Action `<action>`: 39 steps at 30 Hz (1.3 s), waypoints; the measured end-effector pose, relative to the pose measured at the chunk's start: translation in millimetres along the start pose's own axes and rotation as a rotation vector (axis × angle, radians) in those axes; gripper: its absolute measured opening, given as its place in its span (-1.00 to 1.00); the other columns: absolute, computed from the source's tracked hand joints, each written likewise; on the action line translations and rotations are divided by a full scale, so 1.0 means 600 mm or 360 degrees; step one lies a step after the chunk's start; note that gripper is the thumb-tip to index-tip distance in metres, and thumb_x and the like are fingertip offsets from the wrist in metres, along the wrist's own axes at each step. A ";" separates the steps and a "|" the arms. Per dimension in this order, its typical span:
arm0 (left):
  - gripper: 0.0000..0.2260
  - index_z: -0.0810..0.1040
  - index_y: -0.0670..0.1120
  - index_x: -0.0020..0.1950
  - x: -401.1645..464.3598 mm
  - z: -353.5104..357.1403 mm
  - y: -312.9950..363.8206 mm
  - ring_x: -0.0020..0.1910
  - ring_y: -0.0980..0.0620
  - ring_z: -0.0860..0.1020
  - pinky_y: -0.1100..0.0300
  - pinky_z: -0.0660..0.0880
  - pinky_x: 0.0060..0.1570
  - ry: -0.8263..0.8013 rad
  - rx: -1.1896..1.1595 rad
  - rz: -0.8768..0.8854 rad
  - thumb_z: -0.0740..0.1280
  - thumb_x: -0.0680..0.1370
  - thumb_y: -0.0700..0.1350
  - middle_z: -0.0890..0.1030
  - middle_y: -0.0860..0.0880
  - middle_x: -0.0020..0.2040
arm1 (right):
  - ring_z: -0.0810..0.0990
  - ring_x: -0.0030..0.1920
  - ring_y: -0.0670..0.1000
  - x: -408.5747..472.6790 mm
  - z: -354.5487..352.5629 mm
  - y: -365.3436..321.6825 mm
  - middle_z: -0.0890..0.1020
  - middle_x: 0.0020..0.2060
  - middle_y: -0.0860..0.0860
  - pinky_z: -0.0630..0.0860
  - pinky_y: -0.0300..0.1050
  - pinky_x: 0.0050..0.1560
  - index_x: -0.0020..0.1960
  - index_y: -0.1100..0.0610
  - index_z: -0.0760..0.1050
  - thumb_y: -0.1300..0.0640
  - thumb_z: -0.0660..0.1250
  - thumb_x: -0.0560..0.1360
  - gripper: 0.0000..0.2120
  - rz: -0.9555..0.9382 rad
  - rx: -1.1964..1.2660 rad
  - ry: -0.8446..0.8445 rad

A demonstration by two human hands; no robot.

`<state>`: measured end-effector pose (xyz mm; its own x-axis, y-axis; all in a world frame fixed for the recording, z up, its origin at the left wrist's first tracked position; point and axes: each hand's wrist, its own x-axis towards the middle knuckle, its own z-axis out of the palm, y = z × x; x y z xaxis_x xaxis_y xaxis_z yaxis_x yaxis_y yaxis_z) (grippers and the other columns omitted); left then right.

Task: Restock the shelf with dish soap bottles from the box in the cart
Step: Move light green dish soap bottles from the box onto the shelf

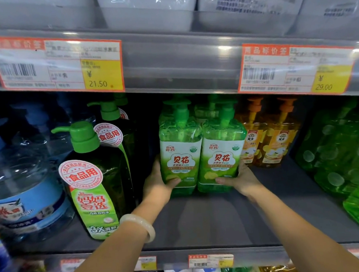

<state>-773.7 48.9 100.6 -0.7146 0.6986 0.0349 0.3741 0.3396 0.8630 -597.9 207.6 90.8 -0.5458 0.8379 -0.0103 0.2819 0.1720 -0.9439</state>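
Green bottles (200, 155) (a pair) sit squeezed between left hand (156, 185) and right hand (242, 179), fingers curled around them; uneven pushing could topple one.

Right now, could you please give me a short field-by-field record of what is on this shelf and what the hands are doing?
left hand: grips the left light green pump bottle at its lower side
right hand: grips the right light green pump bottle
bottle pair: upright, side by side, touching, on the grey shelf
left neighbour: dark green pump bottles, then blue water jugs
right neighbour: orange pump bottles
front of shelf: bare ahead of the pair
wrist: pale bangle on the left
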 end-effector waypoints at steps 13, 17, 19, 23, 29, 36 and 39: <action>-0.23 0.10 0.04 0.50 0.001 0.000 0.001 0.24 -0.13 0.50 0.04 0.43 0.20 0.0007 -0.0003 -0.0042 0.47 0.41 -0.12 0.53 -0.04 0.28 | 0.56 0.04 -0.11 0.007 -0.009 0.009 0.59 0.02 -0.12 0.45 -0.21 0.07 0.31 0.05 0.32 0.31 0.56 0.25 -0.28 0.0018 -0.0017 -0.0091; -0.23 0.10 0.03 0.50 0.000 0.000 0.002 0.24 -0.13 0.50 0.02 0.44 0.22 0.0007 -0.0010 -0.0052 0.47 0.41 -0.13 0.53 -0.05 0.29 | 0.56 0.07 -0.09 0.008 -0.008 0.007 0.59 0.00 -0.16 0.45 -0.19 0.09 0.31 0.04 0.32 0.29 0.56 0.25 -0.27 0.0042 -0.0038 -0.0102; -0.22 0.09 0.03 0.50 -0.001 -0.001 0.003 0.25 -0.13 0.49 0.01 0.43 0.23 0.0003 -0.0012 -0.0051 0.47 0.41 -0.13 0.52 -0.05 0.29 | 0.55 0.08 -0.08 0.007 -0.010 0.006 0.59 -0.01 -0.18 0.44 -0.18 0.10 0.31 0.03 0.32 0.29 0.56 0.25 -0.27 0.0059 -0.0045 -0.0108; -0.22 0.08 0.04 0.50 0.000 -0.001 0.004 0.25 -0.14 0.49 0.00 0.44 0.22 0.0005 -0.0004 -0.0065 0.47 0.41 -0.12 0.52 -0.05 0.30 | 0.55 0.03 -0.12 0.006 -0.008 0.002 0.59 0.00 -0.16 0.44 -0.22 0.08 0.31 0.03 0.32 0.29 0.56 0.25 -0.27 0.0078 -0.0059 -0.0105; -0.23 0.10 0.02 0.50 -0.003 0.001 0.005 0.23 -0.14 0.51 0.01 0.45 0.20 0.0009 0.0014 -0.0049 0.47 0.42 -0.12 0.53 -0.06 0.28 | 0.51 0.22 0.02 -0.005 0.005 -0.003 0.56 0.22 0.01 0.41 -0.05 0.30 0.40 0.09 0.28 0.25 0.56 0.28 -0.23 0.0130 -0.0117 -0.0012; -0.22 0.06 -0.12 0.52 -0.028 0.002 0.012 0.32 -0.19 0.41 0.01 0.39 0.25 0.0031 -0.0015 -0.0146 0.45 0.44 -0.12 0.42 -0.19 0.36 | 0.44 0.31 0.06 -0.051 0.010 -0.015 0.45 0.33 0.08 0.38 -0.19 0.23 0.45 0.17 0.15 0.22 0.54 0.30 -0.15 0.0107 -0.0352 0.0114; -0.26 0.12 -0.22 0.48 -0.075 0.006 0.014 0.36 -0.26 0.31 -0.03 0.30 0.30 0.0251 0.0027 -0.0186 0.45 0.43 -0.14 0.34 -0.30 0.36 | 0.34 0.40 0.11 -0.088 -0.008 -0.016 0.37 0.40 0.14 0.33 -0.15 0.29 0.47 0.22 0.13 0.14 0.51 0.35 -0.16 0.0077 -0.0684 0.0162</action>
<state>-736.3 22.7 104.4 -0.8371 0.5468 0.0144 0.2919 0.4242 0.8572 -567.9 164.2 102.2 -0.4494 0.8933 0.0020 0.6193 0.3131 -0.7200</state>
